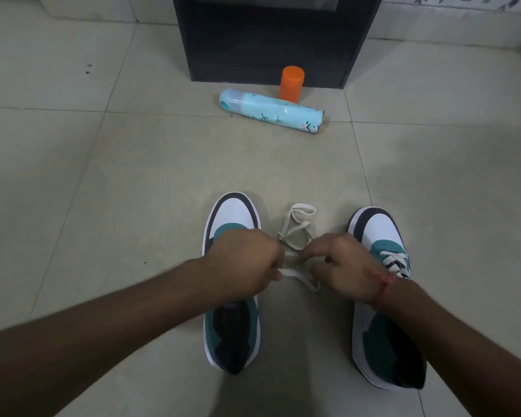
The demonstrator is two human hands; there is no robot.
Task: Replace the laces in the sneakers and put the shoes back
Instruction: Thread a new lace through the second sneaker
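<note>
Sneakers in white, teal and dark navy stand side by side on the tiled floor (pixel 133 176), toes pointing away from the person and well apart from each other. Left sneaker (pixel 233 218): no lace is visible on the part that shows; its midsection is covered by the person's left hand (pixel 242 261). Right sneaker (pixel 379 233): a white lace (pixel 396 261) is crossed through its eyelets, and the person's right forearm passes over its rear half. Loose lace (pixel 297 227): a white flat cord lying in irregular loops on the floor between the two shoes, its near portion lifted into the hands. Left hand: fingers curled into a fist around one stretch of the loose lace, which emerges from the fist on the thumb side. Right hand (pixel 340 266): fingers bent, with the fingertips pinching the lace just beside the left fist; a further loop of the cord hangs below it. The two hands are close together over the gap between the shoes. A red thread band (pixel 384 285) encircles the right wrist. Farther off, a pale blue spray can (pixel 271 111) lies on its side on the floor, cap toward the left. Just behind it, an orange cylinder (pixel 291 84) stands upright against the base of a dark cabinet (pixel 268 40). A pale tiled wall base runs behind the cabinet.
</note>
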